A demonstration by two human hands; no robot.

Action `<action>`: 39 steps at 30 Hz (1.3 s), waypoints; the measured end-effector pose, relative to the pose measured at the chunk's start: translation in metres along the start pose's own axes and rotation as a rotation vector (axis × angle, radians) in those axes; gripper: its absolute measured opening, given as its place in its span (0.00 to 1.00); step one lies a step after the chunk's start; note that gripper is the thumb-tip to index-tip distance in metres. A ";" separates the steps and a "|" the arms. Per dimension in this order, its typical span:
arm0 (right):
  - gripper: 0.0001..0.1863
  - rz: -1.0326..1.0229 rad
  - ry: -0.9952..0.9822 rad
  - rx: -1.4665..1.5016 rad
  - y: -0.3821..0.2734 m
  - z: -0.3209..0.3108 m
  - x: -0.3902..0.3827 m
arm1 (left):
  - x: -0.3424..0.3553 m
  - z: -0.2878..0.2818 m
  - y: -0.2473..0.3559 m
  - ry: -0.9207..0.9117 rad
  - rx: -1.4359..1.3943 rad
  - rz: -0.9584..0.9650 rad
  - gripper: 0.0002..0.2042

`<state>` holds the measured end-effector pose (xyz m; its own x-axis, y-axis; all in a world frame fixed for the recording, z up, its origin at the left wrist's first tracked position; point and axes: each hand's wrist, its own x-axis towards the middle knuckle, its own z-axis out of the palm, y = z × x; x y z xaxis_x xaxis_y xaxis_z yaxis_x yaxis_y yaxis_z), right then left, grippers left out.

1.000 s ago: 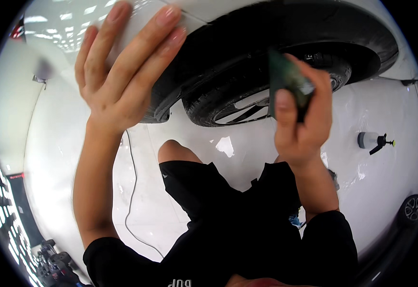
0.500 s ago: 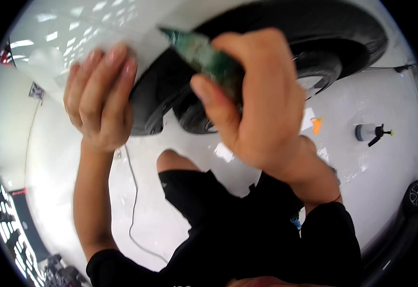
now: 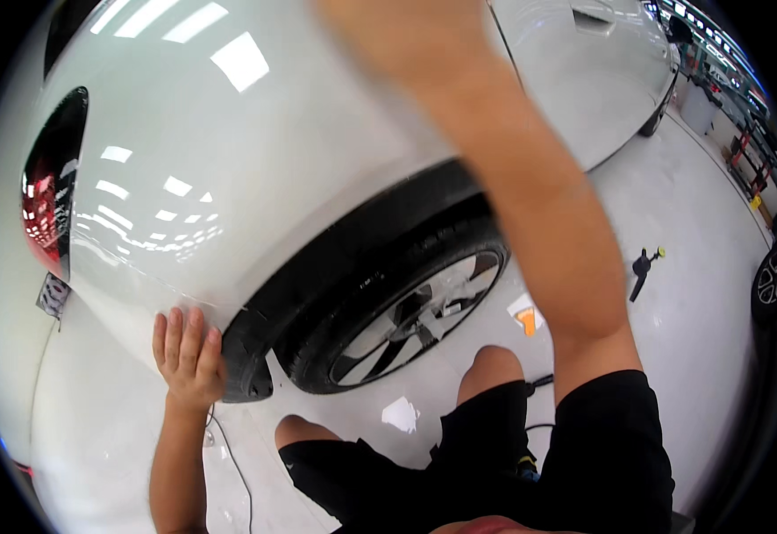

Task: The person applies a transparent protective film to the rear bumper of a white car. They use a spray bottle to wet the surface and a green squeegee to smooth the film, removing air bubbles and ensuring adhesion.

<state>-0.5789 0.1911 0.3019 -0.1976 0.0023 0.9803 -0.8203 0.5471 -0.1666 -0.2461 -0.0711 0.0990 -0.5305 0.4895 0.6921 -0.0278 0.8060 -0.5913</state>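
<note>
Left hand (image 3: 187, 356) grip flat, glossy white car panel (image 3: 228, 178)

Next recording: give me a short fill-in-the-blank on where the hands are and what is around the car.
1. The left hand rests flat on the car's ____ body panel.
2. The right forearm reaches up, so the right hand is ____ of view.
3. The wheel sits inside a ____ arch trim.

Missing words: white; out; black

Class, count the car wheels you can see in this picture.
2. One wheel sits in the white car's arch at centre; another wheel shows at the right edge. Others may be hidden.
</note>
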 end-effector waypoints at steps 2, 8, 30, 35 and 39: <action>0.21 0.174 0.110 -0.168 0.093 -0.002 0.011 | 0.008 0.009 0.005 0.014 -0.010 0.003 0.16; 0.14 0.235 -0.095 0.058 0.056 -0.020 0.000 | 0.012 0.004 0.008 -0.038 -0.027 -0.012 0.16; 0.08 -0.530 -0.132 0.281 0.024 -0.036 0.048 | 0.015 -0.002 0.010 -0.035 -0.036 -0.023 0.13; 0.08 -0.698 -0.175 0.312 0.043 -0.013 0.053 | 0.013 0.007 0.014 0.021 -0.003 -0.005 0.10; 0.15 -0.784 -0.297 0.244 0.059 -0.032 -0.057 | 0.010 0.002 0.014 0.048 0.015 -0.015 0.10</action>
<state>-0.5992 0.2503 0.2399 0.3677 -0.5368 0.7594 -0.8639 0.1052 0.4926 -0.2537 -0.0557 0.0964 -0.4887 0.4933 0.7196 -0.0485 0.8082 -0.5870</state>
